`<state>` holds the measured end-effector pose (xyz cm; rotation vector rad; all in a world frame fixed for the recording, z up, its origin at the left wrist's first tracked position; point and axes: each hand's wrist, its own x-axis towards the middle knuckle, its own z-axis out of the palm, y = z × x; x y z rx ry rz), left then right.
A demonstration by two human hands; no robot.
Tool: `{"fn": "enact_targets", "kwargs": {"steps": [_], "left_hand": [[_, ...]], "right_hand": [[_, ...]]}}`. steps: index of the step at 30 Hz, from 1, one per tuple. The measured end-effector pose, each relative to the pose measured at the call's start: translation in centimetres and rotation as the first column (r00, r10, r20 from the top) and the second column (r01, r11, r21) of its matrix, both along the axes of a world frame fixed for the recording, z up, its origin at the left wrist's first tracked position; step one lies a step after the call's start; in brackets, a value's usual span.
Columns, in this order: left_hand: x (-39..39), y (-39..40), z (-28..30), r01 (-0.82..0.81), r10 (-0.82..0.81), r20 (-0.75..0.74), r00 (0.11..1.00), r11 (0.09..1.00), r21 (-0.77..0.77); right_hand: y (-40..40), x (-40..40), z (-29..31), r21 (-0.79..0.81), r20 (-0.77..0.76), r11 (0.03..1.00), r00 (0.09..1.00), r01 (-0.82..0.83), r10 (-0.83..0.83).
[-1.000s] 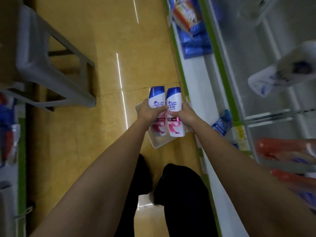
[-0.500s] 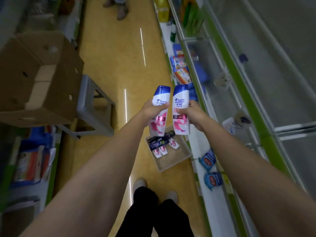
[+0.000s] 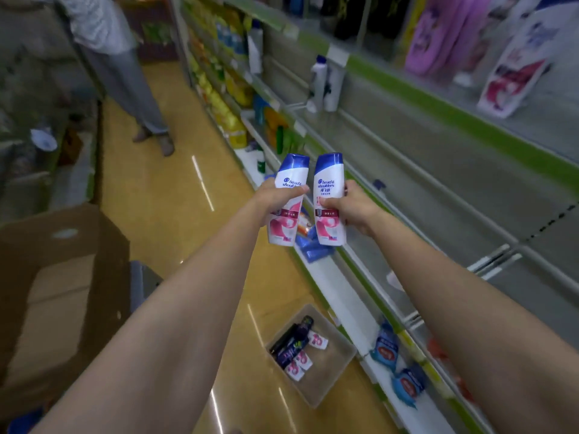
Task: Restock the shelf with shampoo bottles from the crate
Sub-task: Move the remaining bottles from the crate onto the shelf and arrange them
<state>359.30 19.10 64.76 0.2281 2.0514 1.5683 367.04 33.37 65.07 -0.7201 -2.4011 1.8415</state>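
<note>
My left hand [image 3: 271, 198] grips a white shampoo bottle [image 3: 288, 183] with a blue cap and a pink swirl. Beside it, my right hand [image 3: 351, 205] holds a second identical bottle [image 3: 329, 186]. Both stand upright, side by side, at arm's length in front of the grey shelf [image 3: 438, 170] on the right. Far below on the yellow floor lies the beige crate [image 3: 338, 364], with dark bottles and a few white ones in it. Two white bottles [image 3: 326, 83] stand on the shelf farther along, and one leans at the upper right [image 3: 517, 61].
A brown cardboard box [image 3: 56, 292] sits on a grey stool [image 3: 142, 283] at the left. Another person [image 3: 125, 73] stands down the aisle. Blue packets [image 3: 398, 364] lie on the bottom shelf near the crate.
Both hands have lifted the two bottles from above the crate up to shelf height. My view has swung up from the floor along the aisle.
</note>
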Motion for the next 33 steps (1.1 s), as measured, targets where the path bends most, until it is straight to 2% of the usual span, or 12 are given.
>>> {"fn": "enact_targets", "kwargs": {"steps": [6, 13, 21, 28, 33], "left_hand": [[-3.6, 1.8, 4.6, 0.164, -0.162, -0.053, 0.985, 0.986, 0.04], [-4.3, 8.9, 9.5, 0.367, -0.344, -0.152, 0.927, 0.915, 0.168], [-3.3, 16.9, 13.2, 0.502, -0.462, -0.212, 0.861, 0.84, 0.207], [-3.5, 21.7, 14.4, 0.598, -0.555, -0.234, 0.799, 0.774, 0.208], [-3.6, 23.9, 15.7, 0.69, -0.639, -0.261, 0.723, 0.691, 0.217]], "right_hand": [[-0.2, -0.9, 4.9, 0.07, -0.088, 0.974, 0.974, 0.214, -0.208], [4.0, 0.1, 10.5, 0.109, -0.193, 0.91, 0.907, 0.399, -0.375], [10.4, 2.2, 14.3, 0.16, -0.263, 0.845, 0.847, 0.51, -0.462], [12.8, 3.9, 16.2, 0.127, -0.314, 0.784, 0.774, 0.608, -0.55], [14.2, 5.0, 17.4, 0.068, -0.334, 0.722, 0.698, 0.688, -0.633]]}}
